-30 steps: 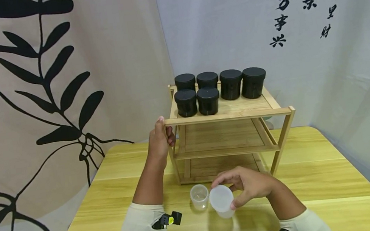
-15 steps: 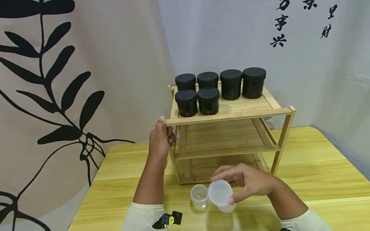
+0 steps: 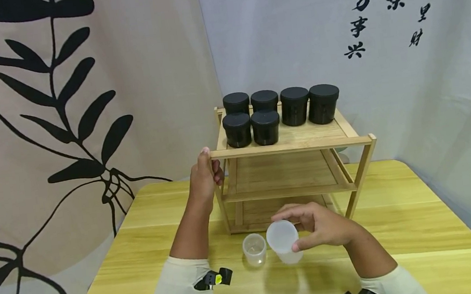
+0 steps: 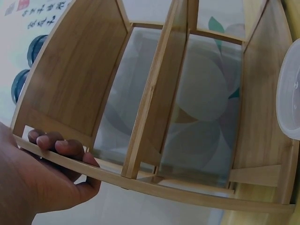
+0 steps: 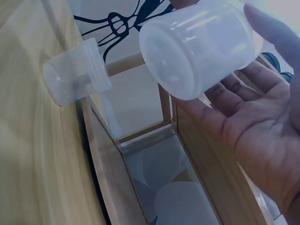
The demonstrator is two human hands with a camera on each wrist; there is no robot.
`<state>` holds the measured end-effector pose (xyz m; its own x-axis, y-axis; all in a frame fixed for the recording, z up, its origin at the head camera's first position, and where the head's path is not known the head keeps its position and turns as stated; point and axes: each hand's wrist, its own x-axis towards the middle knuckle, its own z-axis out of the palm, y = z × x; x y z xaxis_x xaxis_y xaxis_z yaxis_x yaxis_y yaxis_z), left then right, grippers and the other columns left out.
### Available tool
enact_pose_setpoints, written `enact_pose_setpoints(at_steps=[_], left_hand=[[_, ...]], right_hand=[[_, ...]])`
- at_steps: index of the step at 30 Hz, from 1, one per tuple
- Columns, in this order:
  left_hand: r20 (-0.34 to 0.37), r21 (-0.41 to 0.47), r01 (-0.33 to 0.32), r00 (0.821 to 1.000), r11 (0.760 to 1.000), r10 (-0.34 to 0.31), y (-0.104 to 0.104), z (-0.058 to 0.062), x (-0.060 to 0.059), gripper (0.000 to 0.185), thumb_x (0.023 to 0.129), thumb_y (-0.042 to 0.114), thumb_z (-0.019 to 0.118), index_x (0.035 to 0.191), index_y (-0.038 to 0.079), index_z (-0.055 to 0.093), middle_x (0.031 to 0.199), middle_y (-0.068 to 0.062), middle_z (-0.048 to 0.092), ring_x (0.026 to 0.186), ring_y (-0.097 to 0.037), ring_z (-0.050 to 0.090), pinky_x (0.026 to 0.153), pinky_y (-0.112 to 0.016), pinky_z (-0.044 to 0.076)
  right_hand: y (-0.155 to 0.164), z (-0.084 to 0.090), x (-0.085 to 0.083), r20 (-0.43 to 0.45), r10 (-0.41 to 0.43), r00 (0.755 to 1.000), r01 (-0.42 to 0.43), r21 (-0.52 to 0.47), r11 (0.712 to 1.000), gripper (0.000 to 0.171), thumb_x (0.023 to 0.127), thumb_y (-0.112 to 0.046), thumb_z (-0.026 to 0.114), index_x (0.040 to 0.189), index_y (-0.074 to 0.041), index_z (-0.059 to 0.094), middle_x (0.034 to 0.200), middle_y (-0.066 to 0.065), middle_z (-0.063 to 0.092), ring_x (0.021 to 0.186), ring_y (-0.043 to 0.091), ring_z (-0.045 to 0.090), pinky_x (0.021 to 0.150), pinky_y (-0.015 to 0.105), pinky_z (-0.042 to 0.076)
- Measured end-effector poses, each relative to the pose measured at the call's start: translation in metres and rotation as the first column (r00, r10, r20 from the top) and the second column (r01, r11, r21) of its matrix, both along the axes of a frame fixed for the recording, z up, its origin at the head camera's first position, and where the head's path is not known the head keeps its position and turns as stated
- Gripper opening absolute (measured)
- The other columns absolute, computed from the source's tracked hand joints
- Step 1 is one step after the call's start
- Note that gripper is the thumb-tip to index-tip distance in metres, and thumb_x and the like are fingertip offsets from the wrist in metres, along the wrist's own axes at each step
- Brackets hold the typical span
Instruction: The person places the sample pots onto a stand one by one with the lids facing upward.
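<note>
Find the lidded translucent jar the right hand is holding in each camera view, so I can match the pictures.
Head: lidded jar at bottom centre, gripped by the right hand.
Left wrist: only a pale curved edge at the right border, probably the jar.
Right wrist: top centre, large, held in the fingers.
Shared landmark: the bamboo shelf.

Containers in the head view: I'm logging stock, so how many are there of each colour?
Black jars on the rack's top shelf: 6
Clear plastic containers: 2, one in the right hand, one standing on the table
Total: 8
</note>
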<state>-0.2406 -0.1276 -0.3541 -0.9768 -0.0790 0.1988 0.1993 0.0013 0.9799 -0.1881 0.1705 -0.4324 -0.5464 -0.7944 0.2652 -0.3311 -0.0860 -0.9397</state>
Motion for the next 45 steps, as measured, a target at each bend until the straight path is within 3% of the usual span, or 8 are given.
enact_pose_setpoints(at_steps=[7, 13, 21, 31, 37, 45], left_hand=[[0.007, 0.005, -0.006, 1.000, 1.000, 0.006, -0.002, 0.000, -0.001, 0.053, 0.110, 0.055, 0.033, 0.079, 0.014, 0.045, 0.067, 0.001, 0.040, 0.064, -0.016, 0.040, 0.065, -0.034, 0.038], [0.007, 0.012, -0.005, 1.000, 1.000, 0.005, -0.001, 0.000, 0.000, 0.053, 0.110, 0.055, 0.033, 0.078, 0.014, 0.045, 0.067, 0.002, 0.040, 0.064, -0.017, 0.039, 0.065, -0.034, 0.037], [-0.002, 0.003, -0.005, 1.000, 1.000, 0.005, 0.001, 0.000, 0.001, 0.054, 0.111, 0.053, 0.032, 0.078, 0.014, 0.046, 0.066, 0.001, 0.041, 0.063, -0.017, 0.039, 0.063, -0.033, 0.036], [-0.014, 0.000, -0.005, 1.000, 1.000, 0.005, 0.002, -0.001, -0.001, 0.053, 0.110, 0.053, 0.033, 0.078, 0.014, 0.046, 0.067, 0.001, 0.041, 0.064, -0.018, 0.038, 0.064, -0.034, 0.036], [0.013, 0.000, -0.022, 1.000, 1.000, 0.022, 0.002, 0.002, -0.001, 0.053, 0.111, 0.053, 0.034, 0.077, 0.015, 0.047, 0.066, 0.002, 0.042, 0.062, -0.017, 0.040, 0.064, -0.034, 0.038], [0.013, 0.018, -0.027, 1.000, 0.999, 0.027, 0.003, 0.001, -0.001, 0.053, 0.112, 0.053, 0.033, 0.077, 0.014, 0.046, 0.065, 0.002, 0.040, 0.062, -0.018, 0.039, 0.064, -0.033, 0.036]], right_hand=[[0.004, 0.007, 0.001, 0.003, -0.043, 0.999, 0.043, -0.030, 0.999, 0.061, 0.098, 0.004, 0.074, 0.154, 0.008, 0.050, 0.144, 0.010, 0.066, 0.124, 0.013, 0.068, 0.103, 0.033, 0.060], [0.012, 0.013, 0.004, 0.005, -0.098, 0.995, 0.098, -0.062, 0.993, 0.060, 0.098, 0.008, 0.071, 0.154, -0.001, 0.054, 0.142, 0.001, 0.069, 0.122, 0.016, 0.071, 0.100, 0.034, 0.061], [0.017, 0.016, 0.008, -0.008, -0.135, 0.991, 0.133, -0.116, 0.984, 0.067, 0.099, 0.011, 0.068, 0.156, 0.019, 0.034, 0.143, -0.002, 0.069, 0.120, 0.015, 0.073, 0.094, 0.033, 0.064], [0.016, 0.023, 0.009, -0.055, -0.214, 0.975, 0.202, -0.173, 0.964, 0.065, 0.099, 0.013, 0.067, 0.155, 0.020, 0.035, 0.138, -0.002, 0.072, 0.121, 0.010, 0.071, 0.096, 0.030, 0.063], [0.014, 0.031, 0.015, -0.087, -0.336, 0.938, 0.314, -0.201, 0.928, 0.066, 0.098, 0.012, 0.069, 0.156, 0.018, 0.037, 0.143, -0.003, 0.067, 0.122, 0.009, 0.071, 0.099, 0.026, 0.061], [0.011, 0.042, 0.025, -0.076, -0.497, 0.864, 0.467, -0.246, 0.850, 0.059, 0.100, 0.012, 0.067, 0.155, 0.006, 0.048, 0.138, -0.003, 0.067, 0.120, 0.009, 0.071, 0.096, 0.024, 0.062]])
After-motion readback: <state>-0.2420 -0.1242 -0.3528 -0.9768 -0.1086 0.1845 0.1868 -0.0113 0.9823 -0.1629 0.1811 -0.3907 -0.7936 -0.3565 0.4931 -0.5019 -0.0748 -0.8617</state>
